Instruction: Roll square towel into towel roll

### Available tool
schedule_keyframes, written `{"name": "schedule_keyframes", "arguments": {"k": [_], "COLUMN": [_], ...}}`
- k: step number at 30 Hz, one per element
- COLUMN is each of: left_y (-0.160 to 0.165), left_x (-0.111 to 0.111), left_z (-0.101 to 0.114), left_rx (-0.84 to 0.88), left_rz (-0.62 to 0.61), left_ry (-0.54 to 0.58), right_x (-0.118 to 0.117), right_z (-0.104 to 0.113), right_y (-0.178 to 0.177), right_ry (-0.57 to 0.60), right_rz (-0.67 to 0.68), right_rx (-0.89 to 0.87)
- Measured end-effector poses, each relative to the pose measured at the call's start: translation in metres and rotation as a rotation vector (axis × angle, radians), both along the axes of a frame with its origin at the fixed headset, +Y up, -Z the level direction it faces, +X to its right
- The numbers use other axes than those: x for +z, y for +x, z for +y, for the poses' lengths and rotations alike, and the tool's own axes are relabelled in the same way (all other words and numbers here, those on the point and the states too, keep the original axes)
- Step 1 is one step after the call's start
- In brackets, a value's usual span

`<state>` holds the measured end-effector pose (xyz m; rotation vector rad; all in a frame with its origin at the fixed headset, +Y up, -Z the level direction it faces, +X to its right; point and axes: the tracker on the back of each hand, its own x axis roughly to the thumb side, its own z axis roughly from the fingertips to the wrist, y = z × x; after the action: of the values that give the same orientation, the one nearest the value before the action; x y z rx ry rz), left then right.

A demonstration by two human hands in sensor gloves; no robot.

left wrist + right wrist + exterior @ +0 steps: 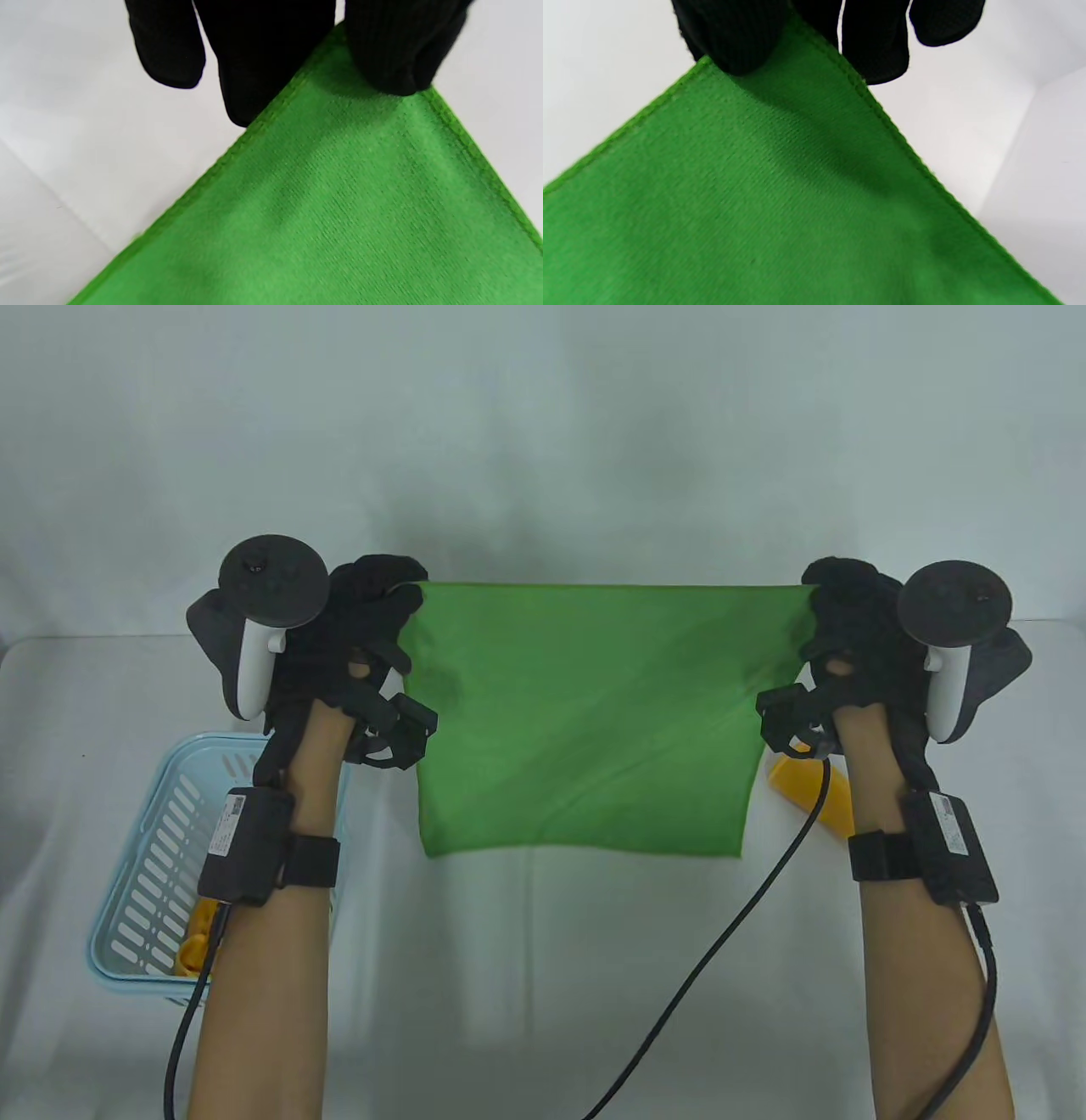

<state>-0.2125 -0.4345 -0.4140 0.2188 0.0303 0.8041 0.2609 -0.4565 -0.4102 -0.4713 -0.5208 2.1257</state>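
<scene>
Two hands up, both pinching. My left hand (373,619) pinches the green square towel (585,721) at its 10 o'clock corner, my right hand (848,623) at its 2 o'clock corner; top edge pulled taut between them, cloth hanging down toward me, unrolled. In the left wrist view my thumb (394,51) lies on top of the corner, fingers (258,63) behind the hem. Right wrist view: same, mirrored.

Surface: white cloth-covered table (543,984), creased. White draped backdrop (543,432) behind, at 12 o'clock.

Pale blue slotted basket (161,848) at 8 o'clock, partly hidden by my left forearm; a yellow object (199,942) inside it, mostly covered, can't identify. Another yellow object (810,793) at 4 o'clock, cut off by towel and right wrist, shape unclear. Table under the towel is hidden.
</scene>
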Motion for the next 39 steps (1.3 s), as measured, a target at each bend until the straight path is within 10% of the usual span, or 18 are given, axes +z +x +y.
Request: {"name": "schedule_keyframes", "arguments": {"k": [6,24,39], "left_y": [-0.006,-0.011,-0.001], "left_x": [0.016,0.056,0.122], "left_z": [-0.015,-0.149,-0.190], "left_rx": [-0.039,-0.068,-0.333], "left_rz": [-0.084,-0.140,-0.466], "left_ry": [-0.064,-0.336,-0.472], "right_x": [0.014,0.069,0.139], "right_z": [-0.004,-0.114,-0.172], "right_y": [0.008,0.011,0.035], "right_ry": [-0.033,-0.260,-0.515], "right_rz": [0.080,0.280,0.591], "right_rx": [0.017,0.118,0.114]}}
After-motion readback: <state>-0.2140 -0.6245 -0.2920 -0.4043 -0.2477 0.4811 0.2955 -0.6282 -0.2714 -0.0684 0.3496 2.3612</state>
